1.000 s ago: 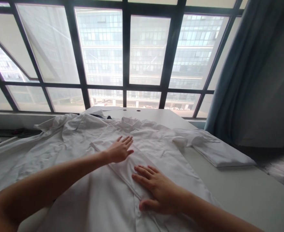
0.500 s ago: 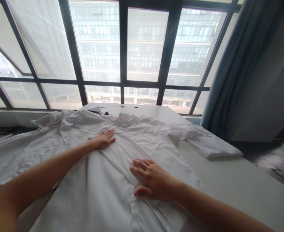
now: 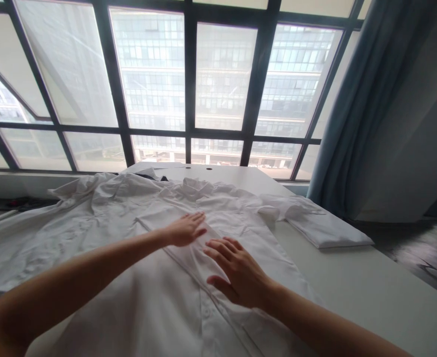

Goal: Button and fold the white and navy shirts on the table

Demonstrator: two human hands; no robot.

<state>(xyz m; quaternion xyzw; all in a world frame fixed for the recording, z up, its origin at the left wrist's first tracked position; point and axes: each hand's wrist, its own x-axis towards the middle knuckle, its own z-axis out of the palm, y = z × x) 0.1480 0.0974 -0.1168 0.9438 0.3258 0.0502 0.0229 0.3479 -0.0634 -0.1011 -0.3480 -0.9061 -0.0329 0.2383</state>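
A white button shirt [image 3: 159, 292] lies spread, front up, on a white table [image 3: 370, 292], its collar toward the window. My left hand [image 3: 183, 229] rests flat on the chest of the shirt beside the button placket, fingers stretched out and together. My right hand [image 3: 237, 272] lies just to the right of it on the placket, fingers spread, thumb out, palm slightly raised. Neither hand holds anything. The two hands are close together, nearly touching at the fingertips.
More crumpled white cloth [image 3: 36, 238] is piled to the left of the shirt. A folded white garment [image 3: 330, 230] lies at the right of the table. A large window [image 3: 189, 84] stands behind, with a blue curtain [image 3: 352, 119] on the right.
My left hand slid to the right along the shirt's chest, back toward the placket. My right hand moved up and forward, closing the gap between the hands.
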